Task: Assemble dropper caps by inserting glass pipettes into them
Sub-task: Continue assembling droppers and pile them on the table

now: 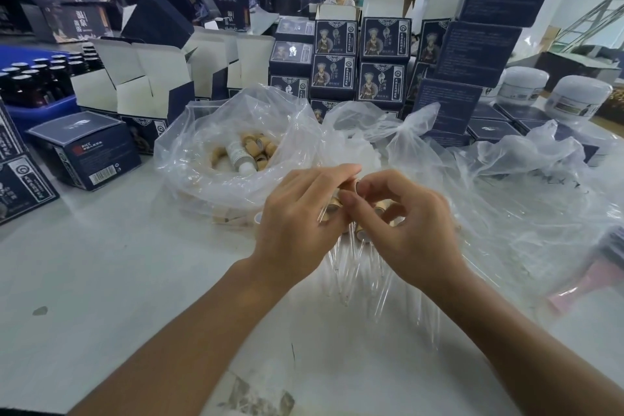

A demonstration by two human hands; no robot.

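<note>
My left hand (300, 213) holds several wooden dropper caps (332, 204) with glass pipettes (344, 267) hanging down from them. My right hand (398, 213) is close against it, fingers curled, pinching one cap (356, 186) at the top of the bunch; more caps (385, 208) show under its fingers. Both hands hover over the white table (135, 280) in the middle of the view. A clear plastic bag (189, 159) behind the left hand holds loose wooden caps (260, 149) and a small white bottle (238, 155).
Crumpled clear plastic (506, 199) spreads right of the hands. Dark blue cartons (364, 54) are stacked behind, open boxes (141, 78) at the left, a blue crate of dark bottles (37, 81) far left, white jars (577, 96) at the right. A person sits at the back.
</note>
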